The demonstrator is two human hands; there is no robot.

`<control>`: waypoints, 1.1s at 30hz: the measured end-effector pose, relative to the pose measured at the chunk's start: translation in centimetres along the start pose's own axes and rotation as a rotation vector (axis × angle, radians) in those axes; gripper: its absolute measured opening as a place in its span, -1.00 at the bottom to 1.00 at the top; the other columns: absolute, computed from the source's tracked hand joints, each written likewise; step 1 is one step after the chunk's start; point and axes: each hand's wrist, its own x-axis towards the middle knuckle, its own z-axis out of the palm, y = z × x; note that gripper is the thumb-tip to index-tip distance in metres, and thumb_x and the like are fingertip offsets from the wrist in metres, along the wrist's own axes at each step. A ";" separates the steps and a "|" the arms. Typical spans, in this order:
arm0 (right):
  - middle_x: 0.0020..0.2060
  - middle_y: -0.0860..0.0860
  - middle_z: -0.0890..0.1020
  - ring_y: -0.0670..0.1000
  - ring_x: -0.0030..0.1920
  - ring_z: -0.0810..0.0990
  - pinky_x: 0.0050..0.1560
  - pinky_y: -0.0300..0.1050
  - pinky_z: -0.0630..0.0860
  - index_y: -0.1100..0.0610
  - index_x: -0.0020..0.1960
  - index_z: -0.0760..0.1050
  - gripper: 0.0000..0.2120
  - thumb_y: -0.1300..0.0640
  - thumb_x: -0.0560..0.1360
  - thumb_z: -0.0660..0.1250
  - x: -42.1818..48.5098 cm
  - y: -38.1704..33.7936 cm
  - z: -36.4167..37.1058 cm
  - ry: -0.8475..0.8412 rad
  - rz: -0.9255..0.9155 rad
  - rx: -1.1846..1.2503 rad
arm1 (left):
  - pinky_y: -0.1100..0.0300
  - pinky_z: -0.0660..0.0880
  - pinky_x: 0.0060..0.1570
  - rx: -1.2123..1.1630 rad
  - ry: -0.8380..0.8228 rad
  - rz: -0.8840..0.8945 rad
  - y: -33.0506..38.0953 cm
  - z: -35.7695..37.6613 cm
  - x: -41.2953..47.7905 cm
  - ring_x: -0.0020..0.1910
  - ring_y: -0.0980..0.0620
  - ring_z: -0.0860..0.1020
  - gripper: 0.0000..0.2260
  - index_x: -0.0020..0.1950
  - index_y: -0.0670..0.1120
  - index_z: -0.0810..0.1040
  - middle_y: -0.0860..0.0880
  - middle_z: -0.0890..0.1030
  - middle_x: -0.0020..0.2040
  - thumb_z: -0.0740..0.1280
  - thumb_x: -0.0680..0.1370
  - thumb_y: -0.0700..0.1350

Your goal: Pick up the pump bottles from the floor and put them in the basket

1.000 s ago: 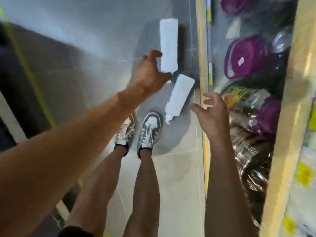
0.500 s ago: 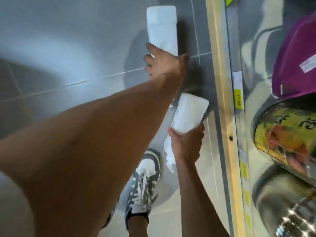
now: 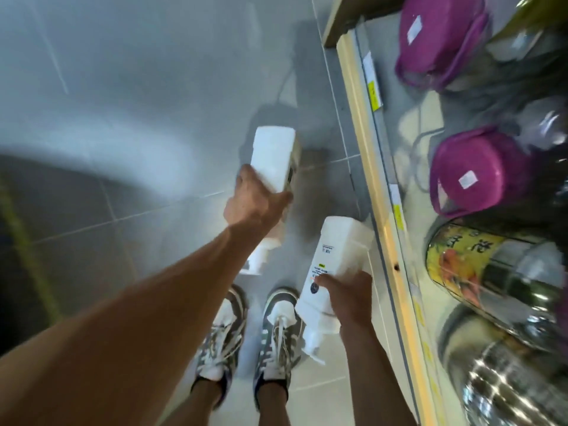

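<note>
left hand (image 3: pixel 255 204) wrapped round white pump bottle (image 3: pixel 272 158), right hand (image 3: pixel 349 295) gripping second bottle (image 3: pixel 339 247), its label (image 3: pixel 322 262) too blurry to read, purple tubs (image 3: pixel 479 173) on shelf (image 3: pixel 376 186) alongside

Glossy floor tiles (image 3: pixel 147 87); bottles (image 3: pixel 272 155) seemingly matt plastic.

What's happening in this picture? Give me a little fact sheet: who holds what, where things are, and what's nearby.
Left hand: grips the farther pump bottle, pump end toward the person
Right hand: grips the nearer pump bottle, close beside the shelf edge
Bottles: two, white, both seemingly lifted off the grey tiled floor
Basket: not in view
On the shelf: purple containers
Feet: sneakers on the floor
</note>
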 end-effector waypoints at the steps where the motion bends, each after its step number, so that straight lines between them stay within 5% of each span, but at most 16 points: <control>1: -0.07 0.02 0.67 0.14 -0.10 0.67 -0.10 0.04 0.65 0.13 0.16 0.48 -0.18 -0.08 -0.06 0.55 -2.4 -0.7 -0.7 -0.003 -0.013 0.003 | -0.08 0.48 0.14 -0.007 0.005 -0.018 -0.6 -1.6 -1.7 0.15 -0.26 0.53 -0.40 0.28 -0.02 0.30 -0.06 0.52 0.24 0.45 0.38 0.18; 7: -0.09 0.02 0.70 0.13 -0.16 0.70 -0.12 0.16 0.68 0.11 0.13 0.47 -0.18 -0.10 -0.09 0.51 -16.5 -5.8 -4.2 -0.034 -0.078 0.003 | -0.03 0.53 0.05 -0.181 -0.022 -0.157 -0.8 -11.8 -13.0 0.05 -0.20 0.57 -0.38 0.18 0.04 0.32 -0.07 0.59 0.12 0.43 0.23 0.23; 12: -0.02 -0.02 0.62 0.14 -0.07 0.61 -0.10 -0.03 0.51 0.03 0.22 0.38 -0.35 0.07 0.20 0.57 -30.0 -11.4 -10.0 0.013 -0.171 -0.053 | 0.04 0.45 0.01 -0.218 0.002 -0.131 1.2 -21.3 -21.8 0.08 -0.23 0.58 -0.36 0.29 0.05 0.30 -0.05 0.59 0.13 0.49 0.33 0.18; 15: 0.08 -0.02 0.64 0.11 -0.06 0.58 -0.09 -0.06 0.44 -0.01 0.27 0.38 -0.34 0.06 0.24 0.57 -37.8 -13.6 -14.5 0.058 -0.288 -0.137 | -0.03 0.47 0.04 -0.174 0.074 -0.058 2.0 -29.2 -27.7 0.08 -0.25 0.60 -0.37 0.29 0.08 0.28 -0.02 0.60 0.16 0.49 0.34 0.17; 18: 0.11 -0.02 0.66 0.15 0.00 0.64 0.07 0.04 0.56 -0.07 0.32 0.36 -0.26 -0.04 0.19 0.54 -45.9 -15.7 -18.9 0.148 -0.459 -0.226 | -0.02 0.49 0.00 -0.169 0.176 -0.019 3.1 -37.3 -34.1 0.04 -0.21 0.61 -0.38 0.29 0.08 0.29 0.02 0.59 0.17 0.49 0.34 0.14; 22: 0.06 -0.03 0.67 0.13 -0.03 0.66 0.01 0.05 0.61 -0.04 0.29 0.40 -0.26 -0.04 0.15 0.55 -55.6 -18.1 -22.9 0.231 -0.657 -0.255 | 0.02 0.47 -0.05 -0.228 0.311 0.012 4.4 -45.3 -41.9 0.00 -0.19 0.61 -0.42 0.23 0.09 0.29 0.03 0.59 0.12 0.48 0.32 0.12; 33: -0.05 -0.15 0.61 0.08 -0.07 0.61 -0.06 -0.05 0.56 -0.15 0.07 0.35 -0.45 -0.10 0.16 0.50 -71.4 -20.4 -28.2 -0.018 -1.053 -0.314 | -0.02 0.49 0.02 -0.661 0.677 0.017 4.0 -53.6 -59.3 0.01 -0.08 0.58 -0.41 0.21 0.22 0.29 0.15 0.58 0.06 0.52 0.30 0.10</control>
